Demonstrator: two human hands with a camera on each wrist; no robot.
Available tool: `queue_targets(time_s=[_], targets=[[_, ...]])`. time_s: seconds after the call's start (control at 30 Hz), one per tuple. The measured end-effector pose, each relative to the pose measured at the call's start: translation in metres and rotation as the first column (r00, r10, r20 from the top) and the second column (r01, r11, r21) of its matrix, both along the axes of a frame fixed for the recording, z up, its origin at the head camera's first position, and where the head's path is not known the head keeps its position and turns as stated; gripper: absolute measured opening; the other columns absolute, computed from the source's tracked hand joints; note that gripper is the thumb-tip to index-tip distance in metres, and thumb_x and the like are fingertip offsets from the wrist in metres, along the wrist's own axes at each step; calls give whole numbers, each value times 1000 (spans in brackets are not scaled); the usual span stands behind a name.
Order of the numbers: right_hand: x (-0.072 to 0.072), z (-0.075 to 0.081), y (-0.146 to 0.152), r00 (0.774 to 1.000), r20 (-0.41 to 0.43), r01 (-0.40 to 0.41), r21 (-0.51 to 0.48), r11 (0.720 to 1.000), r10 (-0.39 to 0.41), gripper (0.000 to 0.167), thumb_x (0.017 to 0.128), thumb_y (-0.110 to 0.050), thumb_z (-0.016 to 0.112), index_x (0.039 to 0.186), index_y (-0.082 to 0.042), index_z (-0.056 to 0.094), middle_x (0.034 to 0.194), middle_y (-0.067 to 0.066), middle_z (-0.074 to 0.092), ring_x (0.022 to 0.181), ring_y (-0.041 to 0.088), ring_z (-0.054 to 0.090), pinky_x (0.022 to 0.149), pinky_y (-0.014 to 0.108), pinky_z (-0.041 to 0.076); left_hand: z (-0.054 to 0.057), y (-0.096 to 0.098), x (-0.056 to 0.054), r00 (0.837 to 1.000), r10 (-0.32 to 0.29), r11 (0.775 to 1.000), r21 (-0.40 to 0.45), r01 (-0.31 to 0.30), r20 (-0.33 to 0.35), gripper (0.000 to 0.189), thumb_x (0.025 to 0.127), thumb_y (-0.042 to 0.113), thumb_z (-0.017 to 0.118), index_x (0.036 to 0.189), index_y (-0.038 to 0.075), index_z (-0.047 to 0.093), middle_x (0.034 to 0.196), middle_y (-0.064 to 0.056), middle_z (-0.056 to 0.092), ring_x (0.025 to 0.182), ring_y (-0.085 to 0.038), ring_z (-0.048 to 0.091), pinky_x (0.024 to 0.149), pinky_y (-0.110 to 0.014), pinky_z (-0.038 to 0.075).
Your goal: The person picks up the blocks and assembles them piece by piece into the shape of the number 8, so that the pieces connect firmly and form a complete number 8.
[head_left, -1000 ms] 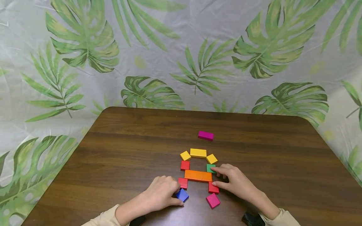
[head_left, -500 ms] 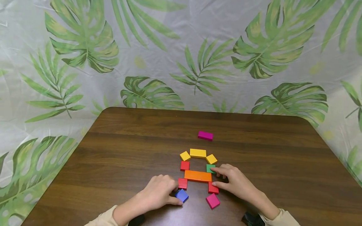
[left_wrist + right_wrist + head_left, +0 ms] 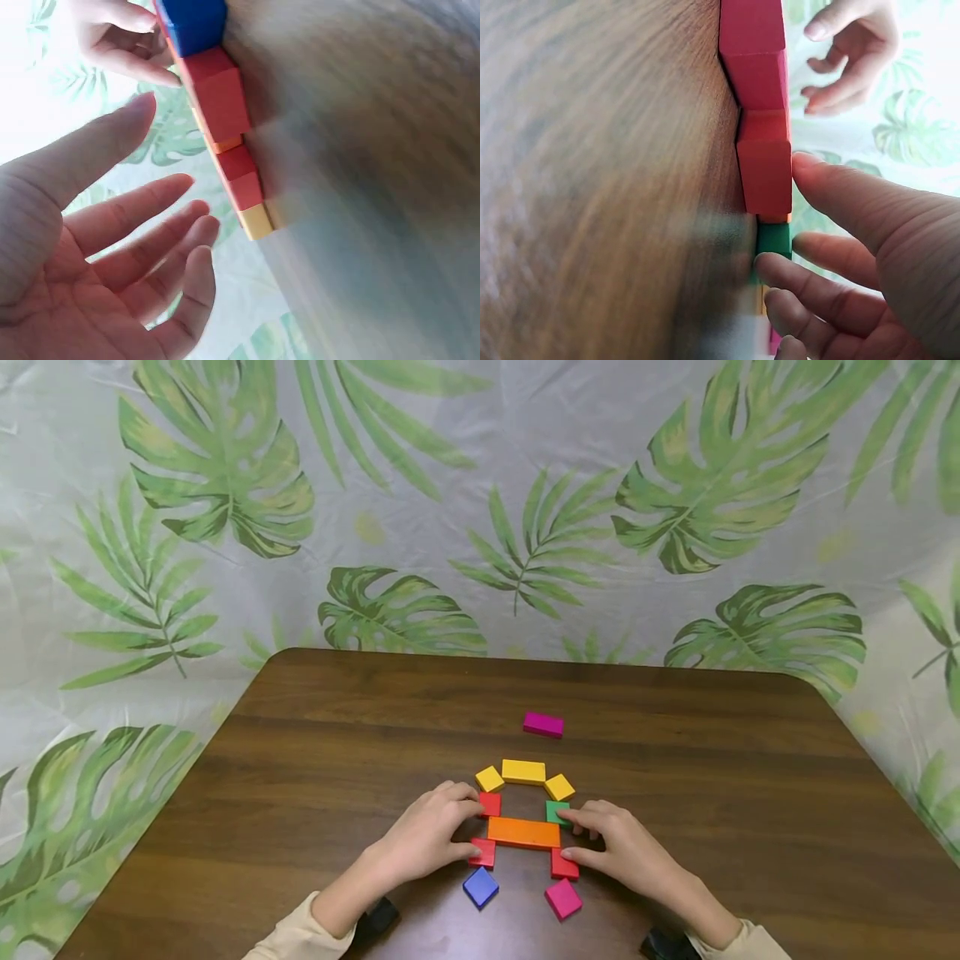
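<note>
Small coloured blocks lie in a figure on the table. My left hand [image 3: 427,831] is spread over its left side, the fingers by the upper red block [image 3: 491,804] and the thumb by the lower red block [image 3: 482,852]. In the left wrist view its fingers [image 3: 127,225] are apart and hold nothing. My right hand [image 3: 626,847] rests at the other side, index fingertip on the green block [image 3: 556,812] and thumb on the right red block [image 3: 564,864]. An orange bar [image 3: 523,832] lies between the hands. The blue block [image 3: 481,887] and pink block [image 3: 563,899] lie nearest me.
Beyond the hands, a yellow bar [image 3: 523,772] sits between two yellow blocks, one left [image 3: 490,779] and one right [image 3: 559,787]. Farther back lies a magenta bar [image 3: 543,724]. A leaf-patterned curtain [image 3: 405,485] hangs behind the wooden table [image 3: 360,727].
My left hand has left the blue block and moved up and forward to the left red blocks. The right hand stays at the green and red blocks.
</note>
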State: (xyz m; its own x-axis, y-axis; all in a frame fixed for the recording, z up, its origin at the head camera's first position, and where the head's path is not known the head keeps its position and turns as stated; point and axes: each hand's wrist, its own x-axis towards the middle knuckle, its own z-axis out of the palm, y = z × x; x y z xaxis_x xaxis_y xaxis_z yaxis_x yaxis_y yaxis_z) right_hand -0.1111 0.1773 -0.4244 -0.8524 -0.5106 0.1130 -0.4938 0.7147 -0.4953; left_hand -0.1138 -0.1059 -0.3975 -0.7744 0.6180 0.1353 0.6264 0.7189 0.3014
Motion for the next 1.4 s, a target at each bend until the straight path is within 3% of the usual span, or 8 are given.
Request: queue_targets(time_s=[0.17,0.6,0.9,1.1,1.27,1.4], targets=[[1,-1,0,1000,-15,-4,-10,1000,3,44,78,-29,74,116,-11,66,82,-9,54,73,1,44,61,14,39,-4,2,-2,999,-35,999,-11,35,32,42,79,30,75,113,7,66,118,-4,61,106,-17,54,93,-33,48],[0,2,1,995,-97,-26,-11,1000,25,42,79,-32,73,114,-11,66,80,-10,53,74,1,44,61,15,39,-4,3,-4,995,-93,995,-41,95,38,40,81,26,73,114,5,66,118,-2,60,107,-16,54,93,-31,47],[-7,7,3,998,-66,20,-26,999,-22,39,77,-28,76,111,-12,67,79,-10,53,72,2,45,61,14,40,-6,3,-5,994,-102,993,-49,104,43,38,80,27,73,110,4,68,118,-3,59,105,-16,54,92,-29,48],[-29,13,5,989,-135,52,-69,996,-61,38,74,-22,78,109,-9,68,76,-8,57,69,3,46,61,17,41,-7,2,-4,994,-97,993,-58,100,51,38,80,28,74,110,4,68,118,-3,59,105,-16,54,91,-30,48],[-59,19,3,987,-144,70,-14,997,-71,34,77,-21,76,107,-6,69,77,-3,61,67,8,47,59,18,38,-7,3,-4,994,-95,994,-54,98,57,40,80,28,73,112,4,67,119,-3,59,107,-16,54,92,-32,48],[-86,20,0,985,-139,104,-4,995,-104,31,79,-19,74,106,-5,70,86,5,67,64,10,46,59,20,37,-8,3,-5,994,-93,994,-56,96,65,41,80,27,73,113,4,66,119,-3,59,107,-17,54,93,-33,47]])
